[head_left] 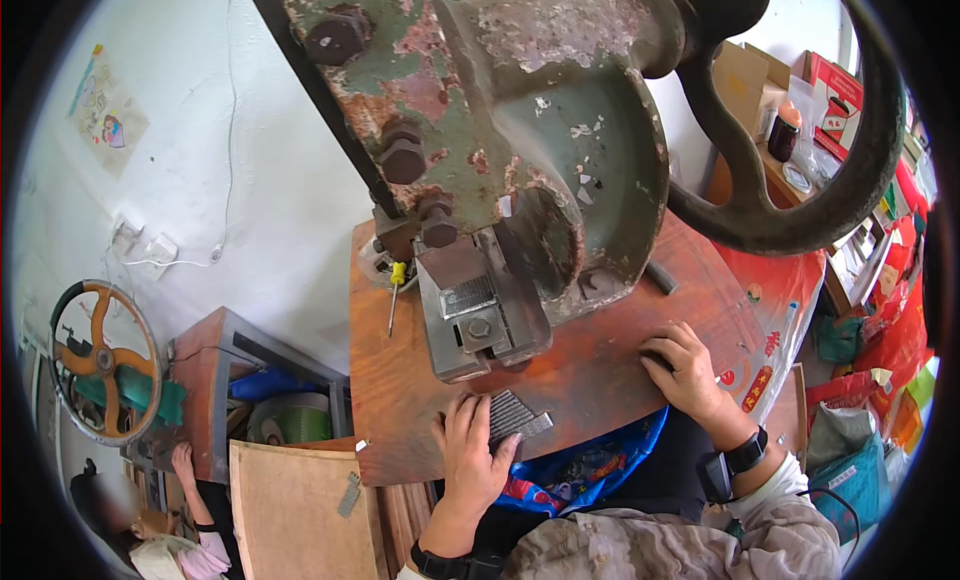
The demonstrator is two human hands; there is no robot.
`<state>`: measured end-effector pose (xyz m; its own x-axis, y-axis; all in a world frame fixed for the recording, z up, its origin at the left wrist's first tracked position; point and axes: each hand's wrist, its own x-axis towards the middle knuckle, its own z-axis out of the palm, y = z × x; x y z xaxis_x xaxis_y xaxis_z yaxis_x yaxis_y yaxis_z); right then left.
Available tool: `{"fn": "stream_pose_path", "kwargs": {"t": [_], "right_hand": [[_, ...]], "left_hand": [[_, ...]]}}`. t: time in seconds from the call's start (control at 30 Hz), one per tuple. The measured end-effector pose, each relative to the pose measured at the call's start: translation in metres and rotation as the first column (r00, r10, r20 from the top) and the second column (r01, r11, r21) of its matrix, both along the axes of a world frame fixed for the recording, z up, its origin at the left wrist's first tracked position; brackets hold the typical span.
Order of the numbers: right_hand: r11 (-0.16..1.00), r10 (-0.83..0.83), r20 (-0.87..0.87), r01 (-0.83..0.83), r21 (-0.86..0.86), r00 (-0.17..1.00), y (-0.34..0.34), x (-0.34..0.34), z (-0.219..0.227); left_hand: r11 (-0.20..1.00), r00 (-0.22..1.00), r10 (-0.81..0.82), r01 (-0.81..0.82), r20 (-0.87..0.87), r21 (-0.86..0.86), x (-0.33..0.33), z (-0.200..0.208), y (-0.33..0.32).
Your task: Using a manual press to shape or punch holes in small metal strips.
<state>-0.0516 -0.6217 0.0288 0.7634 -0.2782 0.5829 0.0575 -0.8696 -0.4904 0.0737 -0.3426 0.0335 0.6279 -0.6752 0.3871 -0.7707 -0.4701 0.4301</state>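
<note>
At the near edge of the wooden tabletop, my left hand (466, 455) lies with its fingers stretched out and its thumb apart. Its thumb and fingertips touch a small batch of grey ribbed metal strips (512, 417), lying side by side on the wood. To the right, my right hand (690, 372) rests on the tabletop with fingers loosely bent; a dark gap shows between thumb and fingers, and no object is visible there. Just beyond my left hand stands a worn green hand press (560, 100). Its steel die block (480, 320) carries a ribbed grey metal piece (467, 295).
The large handwheel (790, 225) of the press overhangs the right side. A yellow-handled screwdriver (397, 285) lies left of the die, a dark rod (660, 277) to its right. A blue bag (590, 470) hangs below the table edge. Another person's hand (183, 465) shows at lower left.
</note>
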Motion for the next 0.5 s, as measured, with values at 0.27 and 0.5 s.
{"fn": "stream_pose_path", "kwargs": {"t": [0.27, 0.5], "right_hand": [[0.998, -0.018, 0.014, 0.019, -0.065, 1.000, 0.004, -0.001, 0.002], [0.995, -0.035, 0.015, 0.036, -0.093, 0.999, 0.004, -0.001, 0.001]], "left_hand": [[0.987, 0.993, -0.023, 0.004, 0.117, 0.163, -0.011, 0.000, 0.000], [0.985, 0.981, -0.059, 0.026, 0.185, 0.173, -0.010, -0.001, 0.004]]}}
